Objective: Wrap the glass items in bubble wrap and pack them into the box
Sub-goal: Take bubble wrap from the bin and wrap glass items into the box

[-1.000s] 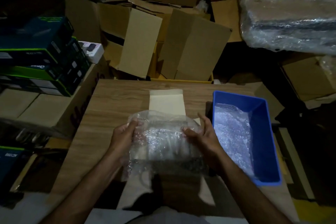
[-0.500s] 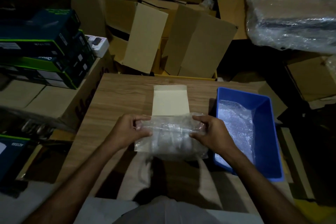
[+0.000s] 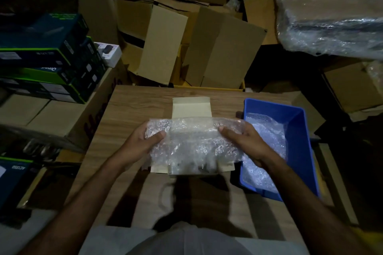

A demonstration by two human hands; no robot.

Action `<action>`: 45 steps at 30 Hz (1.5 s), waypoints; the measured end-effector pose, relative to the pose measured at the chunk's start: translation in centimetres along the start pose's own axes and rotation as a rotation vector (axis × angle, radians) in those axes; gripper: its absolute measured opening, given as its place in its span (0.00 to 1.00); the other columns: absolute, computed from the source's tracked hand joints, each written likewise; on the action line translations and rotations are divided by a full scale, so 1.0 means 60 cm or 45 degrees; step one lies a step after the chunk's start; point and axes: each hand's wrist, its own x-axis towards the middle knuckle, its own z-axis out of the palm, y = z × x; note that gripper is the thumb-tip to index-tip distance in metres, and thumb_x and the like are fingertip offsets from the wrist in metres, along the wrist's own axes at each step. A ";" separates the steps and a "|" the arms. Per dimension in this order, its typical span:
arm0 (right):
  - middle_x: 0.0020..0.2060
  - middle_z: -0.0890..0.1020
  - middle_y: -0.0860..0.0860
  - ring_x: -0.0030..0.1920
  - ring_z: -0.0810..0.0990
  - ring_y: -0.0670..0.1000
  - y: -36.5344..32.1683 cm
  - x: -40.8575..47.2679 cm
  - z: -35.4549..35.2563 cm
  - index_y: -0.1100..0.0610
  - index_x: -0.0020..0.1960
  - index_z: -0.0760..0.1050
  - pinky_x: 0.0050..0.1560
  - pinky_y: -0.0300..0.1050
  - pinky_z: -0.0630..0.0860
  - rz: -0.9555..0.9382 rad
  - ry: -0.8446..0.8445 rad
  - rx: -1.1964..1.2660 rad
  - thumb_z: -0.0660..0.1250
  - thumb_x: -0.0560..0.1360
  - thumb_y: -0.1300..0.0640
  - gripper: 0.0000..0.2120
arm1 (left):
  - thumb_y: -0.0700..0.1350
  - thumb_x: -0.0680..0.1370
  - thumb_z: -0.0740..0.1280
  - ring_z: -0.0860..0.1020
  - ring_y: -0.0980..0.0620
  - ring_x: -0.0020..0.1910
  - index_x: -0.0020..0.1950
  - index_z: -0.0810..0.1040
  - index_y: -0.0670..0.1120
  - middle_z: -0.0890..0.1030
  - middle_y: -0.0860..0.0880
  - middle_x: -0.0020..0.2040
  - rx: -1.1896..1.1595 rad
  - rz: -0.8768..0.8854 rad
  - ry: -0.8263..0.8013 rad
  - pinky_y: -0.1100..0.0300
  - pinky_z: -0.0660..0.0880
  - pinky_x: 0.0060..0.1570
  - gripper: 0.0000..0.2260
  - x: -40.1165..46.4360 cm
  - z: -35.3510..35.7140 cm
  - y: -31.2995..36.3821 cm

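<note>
Item: bubble-wrapped bundle (image 3: 193,143) (contents too blurred to identify), centre frame, gripped at either end by left hand (image 3: 143,143) and right hand (image 3: 246,141), held directly over the small open cardboard box (image 3: 191,107), presumably for lowering in; blue bin (image 3: 298,130) of spare wrap at right.

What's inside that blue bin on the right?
The blue bin holds crumpled bubble wrap along its left side. Whatever lies under that wrap is covered, and the right hand hides a corner of it.
</note>
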 end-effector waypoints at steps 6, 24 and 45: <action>0.63 0.81 0.51 0.59 0.84 0.52 0.056 -0.006 0.008 0.50 0.71 0.70 0.58 0.56 0.82 0.078 0.097 0.221 0.81 0.69 0.56 0.35 | 0.33 0.77 0.70 0.78 0.67 0.57 0.74 0.64 0.57 0.73 0.61 0.66 -0.180 -0.127 0.010 0.70 0.79 0.45 0.32 -0.010 -0.001 -0.032; 0.55 0.85 0.46 0.55 0.84 0.43 0.071 -0.007 0.005 0.54 0.57 0.84 0.57 0.40 0.79 -0.185 -0.154 -0.382 0.83 0.66 0.60 0.21 | 0.42 0.66 0.81 0.84 0.51 0.56 0.62 0.83 0.48 0.83 0.54 0.61 0.413 -0.041 -0.093 0.50 0.81 0.56 0.25 -0.006 -0.028 -0.052; 0.46 0.87 0.50 0.46 0.84 0.42 0.090 0.055 0.042 0.66 0.50 0.85 0.47 0.29 0.76 -0.072 0.176 -0.111 0.72 0.75 0.68 0.05 | 0.43 0.81 0.62 0.83 0.48 0.56 0.55 0.84 0.37 0.85 0.44 0.57 -0.056 -0.254 -0.099 0.56 0.81 0.54 0.14 0.073 -0.002 -0.079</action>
